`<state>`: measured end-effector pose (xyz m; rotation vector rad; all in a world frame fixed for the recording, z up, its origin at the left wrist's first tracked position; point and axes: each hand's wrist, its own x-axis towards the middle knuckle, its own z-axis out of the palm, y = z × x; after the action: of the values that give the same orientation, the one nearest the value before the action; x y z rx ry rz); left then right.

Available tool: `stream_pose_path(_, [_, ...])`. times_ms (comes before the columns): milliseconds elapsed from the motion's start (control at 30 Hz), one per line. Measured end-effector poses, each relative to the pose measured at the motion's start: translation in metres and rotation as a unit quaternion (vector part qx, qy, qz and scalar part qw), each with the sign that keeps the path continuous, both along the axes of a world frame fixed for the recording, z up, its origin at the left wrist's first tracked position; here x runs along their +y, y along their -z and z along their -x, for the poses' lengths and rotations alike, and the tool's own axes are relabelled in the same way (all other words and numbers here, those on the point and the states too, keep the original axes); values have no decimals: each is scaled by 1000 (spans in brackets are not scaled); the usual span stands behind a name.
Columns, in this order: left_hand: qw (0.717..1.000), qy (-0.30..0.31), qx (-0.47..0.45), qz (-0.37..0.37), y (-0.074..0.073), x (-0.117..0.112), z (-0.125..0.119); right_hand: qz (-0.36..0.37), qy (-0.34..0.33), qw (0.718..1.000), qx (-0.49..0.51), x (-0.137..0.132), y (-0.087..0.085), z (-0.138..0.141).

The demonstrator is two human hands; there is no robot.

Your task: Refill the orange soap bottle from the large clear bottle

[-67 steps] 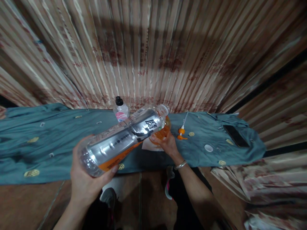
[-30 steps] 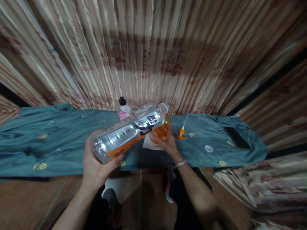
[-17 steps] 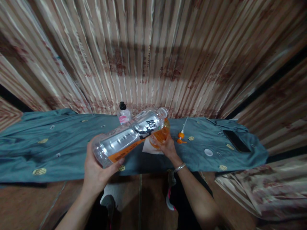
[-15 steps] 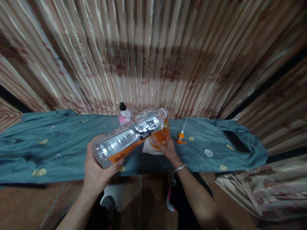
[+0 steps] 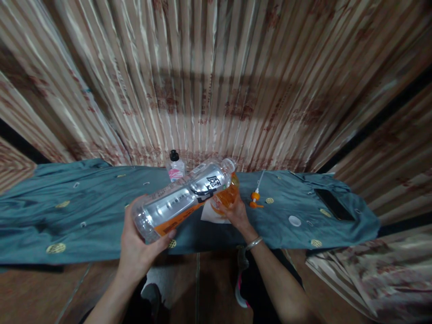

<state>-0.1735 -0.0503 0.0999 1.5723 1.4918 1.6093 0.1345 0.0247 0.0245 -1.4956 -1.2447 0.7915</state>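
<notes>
Orange bottle [image 5: 230, 194] partly hidden

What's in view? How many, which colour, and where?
Cloth: 1, teal, middle
Curtain: count unclear, beige, behind
Floor: 1, brown, below
Big bottle: 1, clear and silver, centre
Orange bottle: 1, orange, centre
Small bottle: 1, clear, behind big bottle
Sheet: 1, white, by orange bottle
Pump: 1, orange, right of centre
Disc: 1, white, right of pump
Phone: 1, black, far right
Bracelet: 1, silver, right wrist
Shoes: 2, grey, bottom
Left hand: 1, bare, holding big bottle
Right hand: 1, bare, holding orange bottle
</notes>
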Motion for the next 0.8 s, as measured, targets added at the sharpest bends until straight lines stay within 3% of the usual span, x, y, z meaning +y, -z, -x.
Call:
stream_pose_path(67, [1000,-16,-19,-6,-1,-1,0,-10,0,1000,6,0,4,0])
stream_pose_path(233, [999,17,-30,29,-3,-3,-2,-25,7,999,22,2,9,3])
stream_pose_path(400, [998,-7,-68,17,-5,-6,-14,-17,16,1000,18,2,9,3])
stream_pose_path(633, [998,30,-32,41,-6,2,3,-29,-1,999,19,2,12,0])
stream_pose_path(800, [997,24,-54,39,-8,-1,-5,-55,-5,998,-1,4,17,-3])
